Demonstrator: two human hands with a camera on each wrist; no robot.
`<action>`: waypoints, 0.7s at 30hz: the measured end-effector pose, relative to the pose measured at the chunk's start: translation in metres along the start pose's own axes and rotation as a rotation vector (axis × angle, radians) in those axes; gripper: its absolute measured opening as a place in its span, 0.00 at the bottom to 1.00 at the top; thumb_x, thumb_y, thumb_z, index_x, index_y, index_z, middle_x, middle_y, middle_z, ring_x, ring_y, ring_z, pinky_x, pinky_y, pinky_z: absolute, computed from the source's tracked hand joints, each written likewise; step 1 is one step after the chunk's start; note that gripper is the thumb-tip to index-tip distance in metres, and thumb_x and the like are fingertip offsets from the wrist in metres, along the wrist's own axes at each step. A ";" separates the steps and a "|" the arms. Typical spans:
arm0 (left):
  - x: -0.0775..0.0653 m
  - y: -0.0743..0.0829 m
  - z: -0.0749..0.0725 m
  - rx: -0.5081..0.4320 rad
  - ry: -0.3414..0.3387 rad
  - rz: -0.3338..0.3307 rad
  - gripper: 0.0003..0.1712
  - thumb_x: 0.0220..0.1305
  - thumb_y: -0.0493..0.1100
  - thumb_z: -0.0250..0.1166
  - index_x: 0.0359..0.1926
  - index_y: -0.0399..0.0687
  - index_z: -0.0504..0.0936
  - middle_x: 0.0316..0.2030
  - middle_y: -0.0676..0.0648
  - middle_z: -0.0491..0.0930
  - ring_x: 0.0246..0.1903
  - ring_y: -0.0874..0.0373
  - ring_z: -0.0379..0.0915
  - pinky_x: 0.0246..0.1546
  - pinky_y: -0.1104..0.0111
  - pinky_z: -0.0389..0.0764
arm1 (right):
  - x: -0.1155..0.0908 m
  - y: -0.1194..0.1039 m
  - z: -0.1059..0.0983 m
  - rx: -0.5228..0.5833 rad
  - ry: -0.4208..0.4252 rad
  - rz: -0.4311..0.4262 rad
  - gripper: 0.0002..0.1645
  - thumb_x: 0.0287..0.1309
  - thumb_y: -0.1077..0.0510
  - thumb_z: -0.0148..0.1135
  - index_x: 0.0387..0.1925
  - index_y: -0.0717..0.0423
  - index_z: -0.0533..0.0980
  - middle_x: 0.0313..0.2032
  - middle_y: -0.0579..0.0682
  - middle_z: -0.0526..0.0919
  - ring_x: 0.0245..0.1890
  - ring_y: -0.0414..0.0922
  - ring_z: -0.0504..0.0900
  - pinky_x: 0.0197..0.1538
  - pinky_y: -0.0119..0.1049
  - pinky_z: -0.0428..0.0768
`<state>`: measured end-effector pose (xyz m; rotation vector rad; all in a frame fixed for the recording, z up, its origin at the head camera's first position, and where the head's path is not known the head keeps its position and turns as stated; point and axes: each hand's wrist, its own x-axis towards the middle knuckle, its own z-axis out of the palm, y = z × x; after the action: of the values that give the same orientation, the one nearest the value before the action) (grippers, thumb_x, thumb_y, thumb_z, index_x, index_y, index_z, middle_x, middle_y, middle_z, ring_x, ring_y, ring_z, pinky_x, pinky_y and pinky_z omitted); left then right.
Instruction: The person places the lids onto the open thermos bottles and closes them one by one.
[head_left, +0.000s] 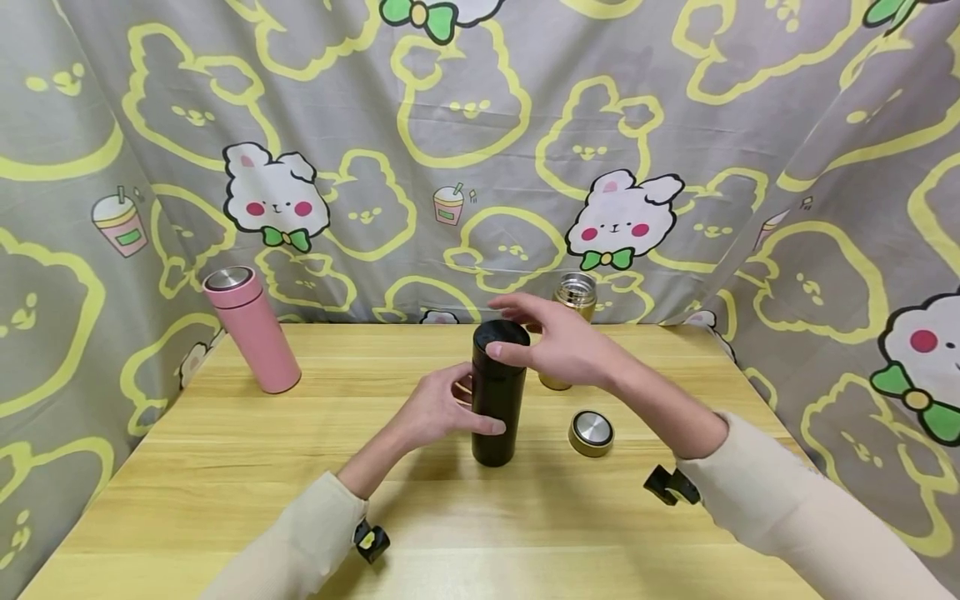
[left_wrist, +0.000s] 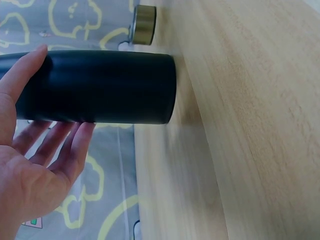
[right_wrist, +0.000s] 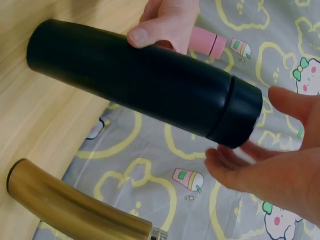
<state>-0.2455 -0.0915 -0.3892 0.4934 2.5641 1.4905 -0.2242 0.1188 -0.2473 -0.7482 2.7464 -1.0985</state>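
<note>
A black thermos bottle (head_left: 498, 408), its lid (right_wrist: 241, 111) on, stands upright at the middle of the wooden table. My left hand (head_left: 438, 407) holds its body from the left, thumb in front and fingers behind. At the lid, my right hand (head_left: 570, 337) is spread around the top; in the right wrist view its thumb is apart from the lid and its fingers are close to the rim. Behind it stands a gold thermos bottle (right_wrist: 75, 200) with its mouth uncovered. A gold lid with a silver top (head_left: 592, 431) lies on the table to the right.
A pink thermos bottle (head_left: 258, 337) with its lid on stands at the table's left back. A grey patterned curtain (head_left: 352, 100) hangs behind and along both sides of the wooden table (head_left: 225, 500).
</note>
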 end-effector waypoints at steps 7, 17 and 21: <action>0.001 0.000 0.000 0.009 -0.003 -0.010 0.35 0.35 0.60 0.86 0.46 0.61 0.82 0.40 0.52 0.84 0.41 0.57 0.81 0.42 0.62 0.83 | -0.001 0.001 -0.006 0.048 -0.091 0.039 0.37 0.62 0.52 0.68 0.71 0.39 0.70 0.65 0.50 0.78 0.70 0.52 0.73 0.70 0.55 0.69; 0.001 -0.001 0.000 0.005 0.003 -0.012 0.35 0.34 0.60 0.86 0.45 0.60 0.82 0.39 0.53 0.84 0.41 0.57 0.81 0.41 0.62 0.83 | 0.001 0.003 -0.001 0.008 -0.047 0.009 0.33 0.59 0.55 0.69 0.67 0.45 0.75 0.59 0.52 0.82 0.59 0.50 0.82 0.61 0.49 0.76; 0.001 -0.001 0.001 0.002 0.006 -0.012 0.35 0.34 0.60 0.86 0.45 0.60 0.82 0.39 0.53 0.84 0.41 0.57 0.81 0.41 0.62 0.83 | 0.001 0.005 0.000 -0.020 -0.025 -0.014 0.31 0.59 0.55 0.69 0.65 0.45 0.76 0.57 0.51 0.83 0.55 0.50 0.83 0.59 0.48 0.77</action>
<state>-0.2465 -0.0904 -0.3907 0.4733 2.5687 1.4871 -0.2268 0.1216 -0.2502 -0.7801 2.7391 -1.0584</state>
